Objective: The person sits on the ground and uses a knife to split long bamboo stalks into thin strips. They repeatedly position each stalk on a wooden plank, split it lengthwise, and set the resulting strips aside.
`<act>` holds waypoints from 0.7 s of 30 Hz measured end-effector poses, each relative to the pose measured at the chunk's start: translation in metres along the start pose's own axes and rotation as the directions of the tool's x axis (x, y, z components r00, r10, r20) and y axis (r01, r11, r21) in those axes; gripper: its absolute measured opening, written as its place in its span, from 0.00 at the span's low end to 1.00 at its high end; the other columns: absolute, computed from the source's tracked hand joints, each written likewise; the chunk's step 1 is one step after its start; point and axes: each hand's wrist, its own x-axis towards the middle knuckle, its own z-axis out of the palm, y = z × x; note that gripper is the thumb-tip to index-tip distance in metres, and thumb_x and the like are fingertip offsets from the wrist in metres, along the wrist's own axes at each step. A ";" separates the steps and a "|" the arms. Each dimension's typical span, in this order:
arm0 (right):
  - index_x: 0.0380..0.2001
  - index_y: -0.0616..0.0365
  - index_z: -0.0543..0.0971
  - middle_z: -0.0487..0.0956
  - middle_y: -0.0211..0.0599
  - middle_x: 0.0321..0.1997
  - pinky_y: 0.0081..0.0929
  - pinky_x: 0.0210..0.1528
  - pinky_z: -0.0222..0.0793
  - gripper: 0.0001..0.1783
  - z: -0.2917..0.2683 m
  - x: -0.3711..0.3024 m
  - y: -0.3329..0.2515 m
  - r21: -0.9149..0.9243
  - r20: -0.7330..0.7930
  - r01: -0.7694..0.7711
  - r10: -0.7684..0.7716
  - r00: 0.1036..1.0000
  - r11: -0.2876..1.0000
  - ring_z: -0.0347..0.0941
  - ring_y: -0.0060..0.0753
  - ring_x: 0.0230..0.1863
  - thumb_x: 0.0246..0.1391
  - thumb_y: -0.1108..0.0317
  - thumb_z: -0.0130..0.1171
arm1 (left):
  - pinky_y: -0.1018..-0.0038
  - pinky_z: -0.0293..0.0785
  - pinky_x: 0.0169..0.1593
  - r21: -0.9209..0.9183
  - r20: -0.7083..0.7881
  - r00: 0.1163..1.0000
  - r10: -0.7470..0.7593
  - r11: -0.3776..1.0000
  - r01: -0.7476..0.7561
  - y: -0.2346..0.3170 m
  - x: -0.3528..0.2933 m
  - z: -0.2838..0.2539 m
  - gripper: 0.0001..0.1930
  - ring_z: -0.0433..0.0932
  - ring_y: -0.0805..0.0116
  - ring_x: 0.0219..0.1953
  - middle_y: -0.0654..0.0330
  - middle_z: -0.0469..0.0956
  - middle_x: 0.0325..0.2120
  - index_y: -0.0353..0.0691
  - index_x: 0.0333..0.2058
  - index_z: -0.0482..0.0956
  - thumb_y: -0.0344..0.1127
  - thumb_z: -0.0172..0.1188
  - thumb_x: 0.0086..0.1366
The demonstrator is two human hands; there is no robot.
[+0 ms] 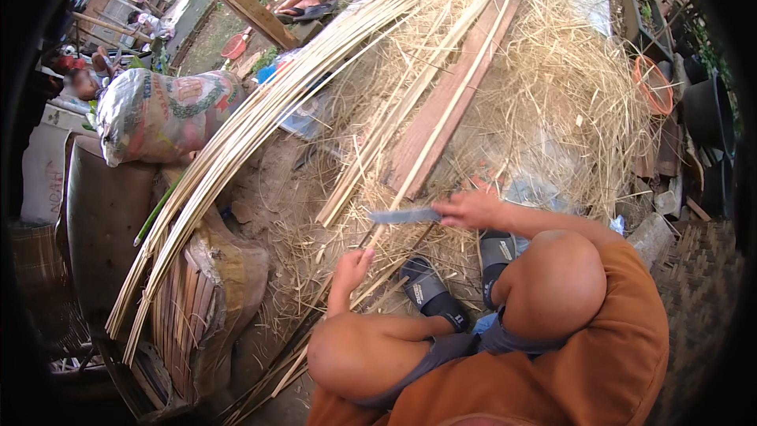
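Note:
My right hand [467, 209] is closed around the handle of a knife [404, 216], its grey blade pointing left. The blade lies across a long pale bamboo strip [449, 110], just beyond my left hand [352, 270]. My left hand is closed on the near end of that strip. From there the strip runs away from me along a brown wooden plank [423, 132] on the ground. Loose bamboo strips [371, 159] lie along the plank's left side. Whether the edge is cutting into the strip cannot be made out.
A long bundle of bamboo strips [260, 114] slants across the left, beside a stuffed sack [169, 110]. Curled shavings [564, 102] cover the ground at the right. Black containers [706, 114] and an orange basket [653, 85] stand far right. Another person's foot [307, 8] shows at the top.

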 end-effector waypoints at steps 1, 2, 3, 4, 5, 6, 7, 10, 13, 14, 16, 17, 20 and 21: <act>0.54 0.39 0.71 0.80 0.47 0.33 0.51 0.38 0.72 0.24 0.003 0.004 0.012 -0.091 -0.020 0.130 -0.132 0.991 0.987 0.78 0.48 0.37 0.55 0.49 0.53 | 0.69 0.65 0.25 0.062 -0.043 0.999 0.025 0.998 -0.022 -0.017 -0.017 -0.008 0.28 0.69 0.68 0.18 0.55 0.73 0.14 0.30 0.21 0.75 0.54 0.51 0.65; 0.55 0.41 0.71 0.80 0.44 0.35 0.49 0.39 0.73 0.24 -0.021 0.016 0.039 -0.024 0.067 -0.178 0.179 0.981 0.984 0.78 0.47 0.38 0.55 0.52 0.54 | 0.70 0.64 0.25 0.135 -0.081 0.995 0.062 0.990 -0.051 -0.029 -0.031 -0.019 0.28 0.68 0.69 0.18 0.56 0.73 0.14 0.30 0.21 0.75 0.54 0.51 0.65; 0.55 0.42 0.70 0.81 0.42 0.36 0.47 0.41 0.74 0.23 -0.050 0.023 0.066 -0.019 0.143 -0.484 0.481 0.865 0.875 0.78 0.47 0.39 0.55 0.54 0.54 | 0.70 0.64 0.25 0.115 -0.091 0.996 0.024 0.993 -0.013 -0.027 -0.030 -0.017 0.28 0.68 0.69 0.18 0.56 0.72 0.14 0.30 0.21 0.75 0.53 0.50 0.66; 0.55 0.43 0.70 0.81 0.40 0.37 0.46 0.41 0.74 0.23 -0.053 0.017 0.081 0.087 0.026 -0.513 0.513 0.858 0.854 0.78 0.46 0.39 0.55 0.56 0.53 | 0.70 0.64 0.24 0.108 -0.087 0.996 -0.021 0.994 0.031 -0.029 -0.031 -0.019 0.28 0.68 0.70 0.18 0.56 0.72 0.13 0.30 0.21 0.75 0.52 0.50 0.66; 0.54 0.44 0.70 0.81 0.39 0.39 0.45 0.41 0.74 0.23 -0.041 0.008 0.077 0.200 -0.051 -0.533 0.552 0.832 0.822 0.78 0.46 0.40 0.55 0.57 0.53 | 0.70 0.63 0.24 0.094 -0.066 0.993 -0.100 0.990 0.106 -0.038 -0.044 -0.022 0.27 0.67 0.70 0.18 0.57 0.71 0.13 0.30 0.20 0.75 0.52 0.50 0.67; 0.54 0.45 0.71 0.80 0.42 0.36 0.45 0.38 0.74 0.22 -0.033 0.014 0.054 0.246 -0.086 -0.390 0.421 0.903 0.887 0.77 0.48 0.38 0.56 0.55 0.52 | 0.71 0.63 0.24 0.021 -0.090 0.989 -0.121 0.992 0.123 -0.032 -0.039 -0.023 0.25 0.66 0.73 0.18 0.59 0.69 0.13 0.30 0.21 0.74 0.48 0.50 0.67; 0.54 0.46 0.71 0.80 0.44 0.34 0.46 0.36 0.73 0.22 -0.022 0.023 0.019 0.275 -0.140 -0.224 0.270 0.953 0.935 0.77 0.50 0.36 0.58 0.53 0.50 | 0.71 0.63 0.24 -0.075 -0.086 0.986 -0.141 0.988 0.135 -0.024 -0.026 -0.020 0.25 0.65 0.74 0.19 0.59 0.69 0.13 0.30 0.22 0.74 0.48 0.51 0.67; 0.54 0.47 0.71 0.79 0.46 0.29 0.44 0.31 0.73 0.22 0.000 0.004 0.055 -0.027 -0.221 -0.105 0.096 0.970 0.994 0.76 0.51 0.31 0.60 0.51 0.48 | 0.72 0.63 0.26 -0.181 -0.017 0.987 -0.159 0.971 0.154 -0.014 -0.014 0.005 0.23 0.65 0.76 0.20 0.60 0.68 0.13 0.30 0.25 0.75 0.48 0.52 0.66; 0.51 0.52 0.72 0.80 0.47 0.29 0.45 0.39 0.73 0.22 -0.074 0.023 0.100 0.188 -0.021 -0.727 0.743 0.669 0.660 0.78 0.49 0.34 0.60 0.52 0.46 | 0.73 0.64 0.27 0.044 -0.131 0.982 -0.133 0.989 0.139 -0.067 -0.077 -0.027 0.20 0.65 0.76 0.22 0.61 0.68 0.14 0.32 0.29 0.76 0.47 0.52 0.66; 0.51 0.52 0.72 0.80 0.47 0.29 0.45 0.39 0.73 0.22 -0.088 0.021 0.112 0.152 -0.078 -0.684 0.699 0.711 0.713 0.78 0.49 0.34 0.60 0.51 0.46 | 0.69 0.65 0.27 0.014 -0.183 0.978 -0.100 0.994 0.104 -0.108 -0.081 -0.025 0.19 0.69 0.67 0.20 0.55 0.70 0.15 0.32 0.30 0.75 0.46 0.53 0.66; 0.51 0.52 0.72 0.80 0.46 0.28 0.45 0.37 0.72 0.21 -0.082 0.006 0.106 0.192 -0.109 -0.647 0.671 0.734 0.738 0.78 0.48 0.32 0.60 0.52 0.46 | 0.65 0.65 0.27 0.120 -0.181 0.983 0.027 0.993 -0.006 -0.075 -0.054 -0.017 0.19 0.71 0.58 0.21 0.51 0.72 0.16 0.32 0.29 0.73 0.47 0.53 0.65; 0.50 0.52 0.72 0.80 0.46 0.27 0.45 0.36 0.72 0.21 -0.061 0.005 0.077 0.283 -0.081 -0.625 0.668 0.740 0.727 0.78 0.48 0.31 0.60 0.52 0.47 | 0.64 0.65 0.27 0.159 -0.187 0.979 0.084 0.986 -0.054 -0.046 -0.039 -0.005 0.19 0.72 0.53 0.21 0.49 0.72 0.16 0.32 0.28 0.72 0.47 0.53 0.65; 0.53 0.42 0.70 0.79 0.45 0.34 0.54 0.47 0.64 0.22 0.000 0.006 -0.035 0.145 -0.021 -0.227 0.232 0.972 0.963 0.75 0.50 0.41 0.58 0.49 0.47 | 0.54 0.68 0.29 0.386 -0.207 0.935 0.287 0.903 -0.191 0.024 0.012 0.011 0.18 0.73 0.39 0.24 0.42 0.74 0.20 0.35 0.30 0.70 0.47 0.47 0.67; 0.54 0.39 0.69 0.79 0.45 0.38 0.60 0.54 0.60 0.23 0.014 -0.007 -0.068 0.111 0.026 -0.083 0.081 0.996 0.990 0.74 0.51 0.47 0.58 0.47 0.47 | 0.51 0.69 0.30 0.471 -0.202 0.930 0.307 0.863 -0.183 0.030 0.024 0.019 0.18 0.74 0.37 0.25 0.41 0.75 0.21 0.36 0.30 0.70 0.48 0.44 0.68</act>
